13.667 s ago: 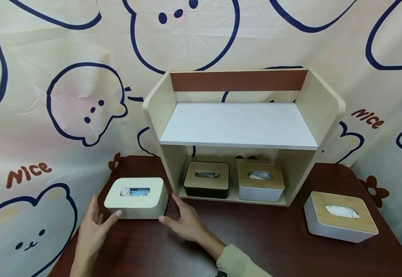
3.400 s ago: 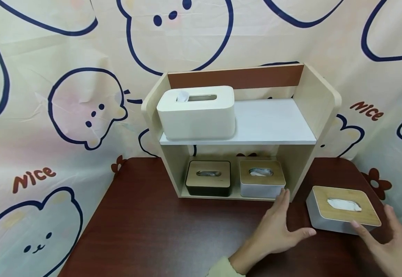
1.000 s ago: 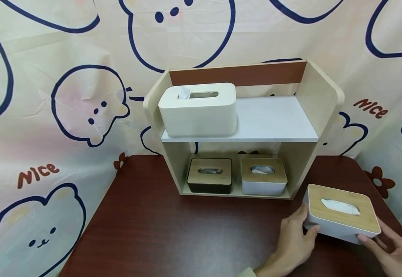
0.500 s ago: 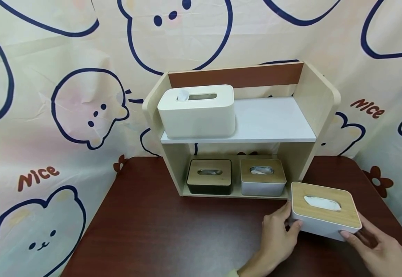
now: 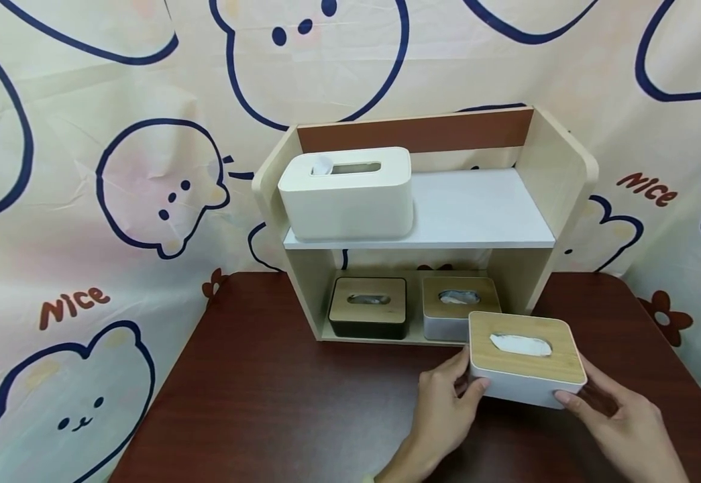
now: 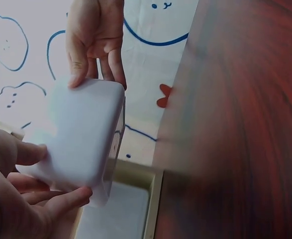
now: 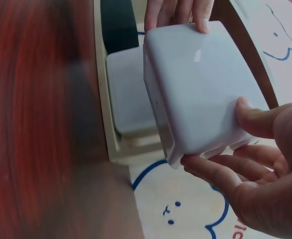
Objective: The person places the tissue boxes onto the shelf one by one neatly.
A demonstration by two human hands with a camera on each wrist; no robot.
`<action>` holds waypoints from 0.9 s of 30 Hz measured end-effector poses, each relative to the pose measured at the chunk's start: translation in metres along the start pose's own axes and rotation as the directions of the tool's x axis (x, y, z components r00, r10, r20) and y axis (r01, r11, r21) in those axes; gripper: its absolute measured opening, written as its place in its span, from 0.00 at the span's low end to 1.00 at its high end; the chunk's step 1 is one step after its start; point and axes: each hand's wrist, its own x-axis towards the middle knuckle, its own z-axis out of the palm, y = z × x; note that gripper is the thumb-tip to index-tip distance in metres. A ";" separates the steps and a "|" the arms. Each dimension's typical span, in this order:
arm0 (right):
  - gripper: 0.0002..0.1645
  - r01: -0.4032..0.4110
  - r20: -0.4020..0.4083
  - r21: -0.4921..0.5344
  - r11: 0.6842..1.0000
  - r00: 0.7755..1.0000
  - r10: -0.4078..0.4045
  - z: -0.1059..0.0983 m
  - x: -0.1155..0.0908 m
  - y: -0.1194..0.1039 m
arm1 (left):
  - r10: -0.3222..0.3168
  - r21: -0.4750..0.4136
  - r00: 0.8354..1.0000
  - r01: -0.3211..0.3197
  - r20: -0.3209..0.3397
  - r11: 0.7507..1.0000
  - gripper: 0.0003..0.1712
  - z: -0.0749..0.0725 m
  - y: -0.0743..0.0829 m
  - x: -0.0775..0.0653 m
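Observation:
A white tissue box [image 5: 528, 387] with a light wooden lid is held level above the table, in front of the shelf's lower right corner. My left hand [image 5: 447, 409] grips its left end, thumb on the front wall. At the opposite end my right hand [image 5: 622, 419] holds it, thumb also in front and fingers behind. Both wrist views show the smooth white wall of the tissue box [image 6: 83, 127] between the two hands. White tissue shows in the lid's oval slot. From the head view the box covers part of a similar white tissue box [image 5: 441, 327] on the lower shelf.
A two-tier shelf [image 5: 561, 194] stands at the back of the dark brown table [image 5: 302, 416]. On its white upper board [image 5: 477, 208] a large cream tissue box [image 5: 347, 208] sits at the left. A black tissue box [image 5: 368, 329] with a wooden lid stands below it.
Both hands took hold of the wooden-lidded tissue box at the table's right and carried it left toward the shelf. Earlier, the cream tissue box went from the table's left onto the upper board.

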 end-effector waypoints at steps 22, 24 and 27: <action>0.44 0.311 -0.073 0.123 0.942 0.950 -0.304 0.019 0.001 -0.056 | -0.061 -0.095 0.994 0.052 -0.092 0.994 0.32 -0.064 -0.003 -0.009; 0.43 0.296 -0.056 0.141 0.945 0.955 -0.291 0.019 0.000 -0.060 | -0.061 -0.099 0.993 0.051 -0.096 0.994 0.33 -0.068 -0.002 -0.009; 0.42 0.285 -0.048 0.149 0.947 0.959 -0.281 0.019 -0.001 -0.064 | -0.056 -0.102 0.993 0.046 -0.103 0.994 0.33 -0.072 0.000 -0.010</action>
